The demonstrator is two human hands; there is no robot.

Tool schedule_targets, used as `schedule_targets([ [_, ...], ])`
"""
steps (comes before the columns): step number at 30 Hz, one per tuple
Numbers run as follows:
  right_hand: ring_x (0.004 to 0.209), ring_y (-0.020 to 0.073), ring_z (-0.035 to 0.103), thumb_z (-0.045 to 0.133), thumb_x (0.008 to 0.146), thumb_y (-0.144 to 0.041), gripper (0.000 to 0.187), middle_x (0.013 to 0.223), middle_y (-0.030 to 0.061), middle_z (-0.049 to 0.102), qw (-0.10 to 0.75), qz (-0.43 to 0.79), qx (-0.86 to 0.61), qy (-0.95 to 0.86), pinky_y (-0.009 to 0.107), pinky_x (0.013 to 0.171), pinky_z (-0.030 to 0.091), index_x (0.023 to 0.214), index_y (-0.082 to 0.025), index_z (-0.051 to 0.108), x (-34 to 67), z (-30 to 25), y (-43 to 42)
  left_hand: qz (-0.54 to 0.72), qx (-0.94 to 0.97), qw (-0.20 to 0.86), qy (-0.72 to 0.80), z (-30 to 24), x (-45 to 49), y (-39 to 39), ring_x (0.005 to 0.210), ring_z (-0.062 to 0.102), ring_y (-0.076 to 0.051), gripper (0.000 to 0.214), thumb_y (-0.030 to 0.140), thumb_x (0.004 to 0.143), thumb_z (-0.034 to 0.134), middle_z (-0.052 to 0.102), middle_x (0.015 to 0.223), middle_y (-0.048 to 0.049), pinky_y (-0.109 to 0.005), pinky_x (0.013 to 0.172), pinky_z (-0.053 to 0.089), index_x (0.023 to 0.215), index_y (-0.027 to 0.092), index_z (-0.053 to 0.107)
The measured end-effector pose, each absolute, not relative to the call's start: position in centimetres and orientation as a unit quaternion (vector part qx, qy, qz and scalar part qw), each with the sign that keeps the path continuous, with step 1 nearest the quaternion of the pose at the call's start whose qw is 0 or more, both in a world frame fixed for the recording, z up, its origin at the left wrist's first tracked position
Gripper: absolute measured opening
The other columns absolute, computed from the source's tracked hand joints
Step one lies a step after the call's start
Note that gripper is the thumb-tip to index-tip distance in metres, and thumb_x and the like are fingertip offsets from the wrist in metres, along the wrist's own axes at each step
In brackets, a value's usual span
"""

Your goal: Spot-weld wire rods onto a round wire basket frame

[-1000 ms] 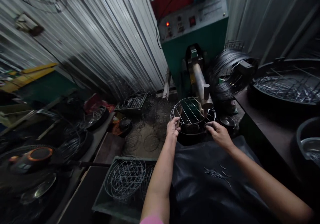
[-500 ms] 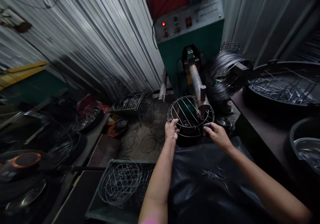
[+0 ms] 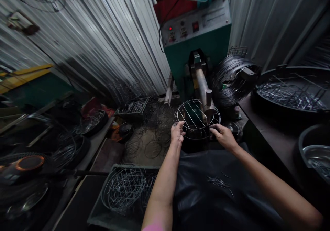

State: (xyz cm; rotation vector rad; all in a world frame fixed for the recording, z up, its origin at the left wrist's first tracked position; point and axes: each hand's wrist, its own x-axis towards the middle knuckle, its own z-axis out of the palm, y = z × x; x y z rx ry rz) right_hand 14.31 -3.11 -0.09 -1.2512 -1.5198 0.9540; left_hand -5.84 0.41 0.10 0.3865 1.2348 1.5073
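Note:
My left hand [image 3: 177, 133] is closed on the near left rim of a round wire rack [image 3: 195, 116], its thumb on top. The rack has two rings and several parallel bars, held roughly level under the metal arm [image 3: 202, 83] of a green machine [image 3: 198, 40]. The arm's downward tip [image 3: 208, 117] is at the rack's right side. At the near right rim, my right hand [image 3: 223, 136] pinches with thumb and forefinger; what is between them is too small to make out. Short wire pieces [image 3: 219, 182] lie on the black apron [image 3: 206, 207] over my lap.
A coil of wire [image 3: 233, 64] hangs right of the arm. Further right are a wide black pan [image 3: 286, 103] of small wire parts and a dark tub [image 3: 306, 138]. At lower left, a metal tray [image 3: 99, 213] holds wire racks [image 3: 123, 189]. Wire rings [image 3: 153, 149] lie on the floor.
The view has tilted slightly, so the surroundings sit a little lower. Both hands keep nearly the same places at the rack, which appears slightly flatter under the arm.

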Motion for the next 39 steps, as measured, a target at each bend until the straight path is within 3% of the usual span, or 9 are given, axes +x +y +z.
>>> schedule_targets([
  [9, 0.056, 0.0177, 0.059, 0.051, 0.078, -0.044, 0.030, 0.057, 0.0012, 0.062, 0.444, 0.363, -0.523, -0.631, 0.028, 0.058, 0.043, 0.084, -0.017, 0.062, 14.6, -0.3, -3.1, 0.629, 0.146, 0.535, 0.544, -0.3, -5.7, 0.6, 0.036, 0.021, 0.000, 0.041, 0.025, 0.045, 0.077, 0.030, 0.050, 0.0115, -0.016, 0.034, 0.012, 0.064, 0.018, 0.042],
  [21, 0.053, 0.0175, 0.058, 0.051, 0.079, -0.048, 0.034, 0.054, 0.0010, 0.061, 0.433, 0.375, -0.517, -0.636, 0.027, 0.055, 0.043, 0.082, -0.016, 0.062, 14.6, 0.2, -2.5, 0.603, 0.132, 0.536, 0.575, -0.4, -5.2, 1.0, 0.037, 0.019, -0.001, 0.039, 0.027, 0.047, 0.078, 0.025, 0.049, 0.0112, -0.017, 0.034, 0.014, 0.061, 0.017, 0.042],
  [26, 0.070, 0.0198, 0.063, 0.055, 0.080, -0.041, 0.030, 0.079, 0.0051, 0.068, 0.436, 0.305, -0.533, -0.658, 0.029, 0.066, 0.048, 0.093, -0.017, 0.065, 16.6, -0.3, -4.5, 0.557, 0.143, 0.591, 0.566, 0.0, -7.2, 0.5, 0.041, 0.032, -0.003, 0.041, 0.044, 0.053, 0.077, 0.036, 0.054, 0.0078, -0.018, 0.040, 0.028, 0.068, 0.017, 0.049],
  [28, 0.079, 0.0210, 0.063, 0.058, 0.080, -0.033, 0.021, 0.087, 0.0053, 0.068, 0.371, 0.263, -0.555, -0.696, 0.029, 0.071, 0.048, 0.092, -0.019, 0.066, 17.8, -2.0, -6.4, 0.526, 0.140, 0.609, 0.577, 0.2, -8.5, 1.0, 0.048, 0.043, -0.007, 0.044, 0.055, 0.058, 0.071, 0.044, 0.059, 0.0040, -0.020, 0.047, 0.037, 0.072, 0.017, 0.052],
  [32, 0.082, 0.0243, 0.064, 0.061, 0.079, -0.018, 0.010, 0.089, 0.0103, 0.068, 0.010, 0.244, -0.570, -0.784, 0.029, 0.070, 0.049, 0.086, -0.015, 0.066, 17.9, -7.1, -11.0, 0.469, 0.191, 0.590, 0.628, 0.6, -10.1, 3.3, 0.057, 0.051, -0.011, 0.043, 0.050, 0.058, 0.075, 0.052, 0.068, -0.0007, -0.026, 0.055, 0.043, 0.079, 0.018, 0.057],
  [34, 0.086, 0.0270, 0.065, 0.057, 0.080, -0.011, 0.013, 0.096, 0.0165, 0.066, -0.116, 0.215, -0.577, -0.779, 0.031, 0.071, 0.049, 0.090, -0.011, 0.065, 16.8, -9.1, -12.7, 0.445, 0.219, 0.599, 0.629, 1.0, -10.0, 4.4, 0.054, 0.050, -0.011, 0.040, 0.043, 0.055, 0.079, 0.052, 0.065, -0.0008, -0.024, 0.052, 0.041, 0.078, 0.017, 0.058],
  [39, 0.082, 0.0284, 0.067, 0.039, 0.081, 0.005, 0.029, 0.096, 0.0230, 0.064, -0.152, 0.184, -0.591, -0.771, 0.033, 0.066, 0.051, 0.094, -0.005, 0.063, 14.8, -10.7, -14.6, 0.464, 0.212, 0.599, 0.617, 1.3, -9.2, 4.7, 0.042, 0.037, -0.005, 0.033, 0.025, 0.049, 0.082, 0.049, 0.056, 0.0015, -0.017, 0.040, 0.023, 0.069, 0.015, 0.057],
])
